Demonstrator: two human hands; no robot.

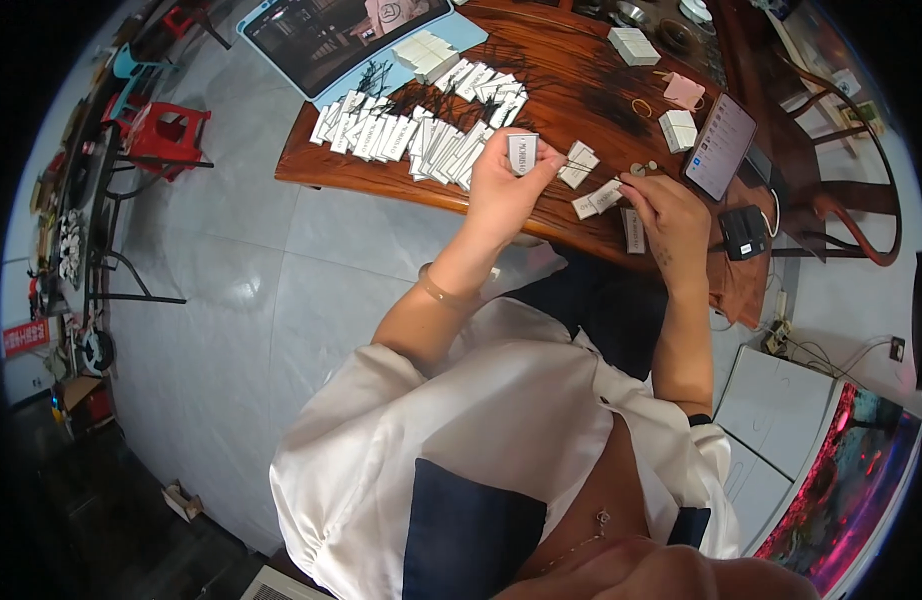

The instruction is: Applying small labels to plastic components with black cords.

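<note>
My left hand [505, 196] is closed around a small white hang tag [522, 152] with dark print, the thumb pressed along its side. My right hand [673, 212] has its thumb and forefinger pinched together; what lies between the fingertips is too small to make out. Just under those fingertips lie a couple of overlapping white tags [585, 206]. Between the hands, another small bunch of tags [577, 165] has a dark cord across it. A dark-edged tag stack [634, 232] rests near the table's front edge, beside my right wrist.
Many white tags [446, 150] with black cords spread over the wooden table [551, 60]. A tablet [331, 40] stands at the far left. To the right are a phone [721, 147], a black box-shaped device [743, 234], white card stacks [678, 130] and a pink tag [684, 91].
</note>
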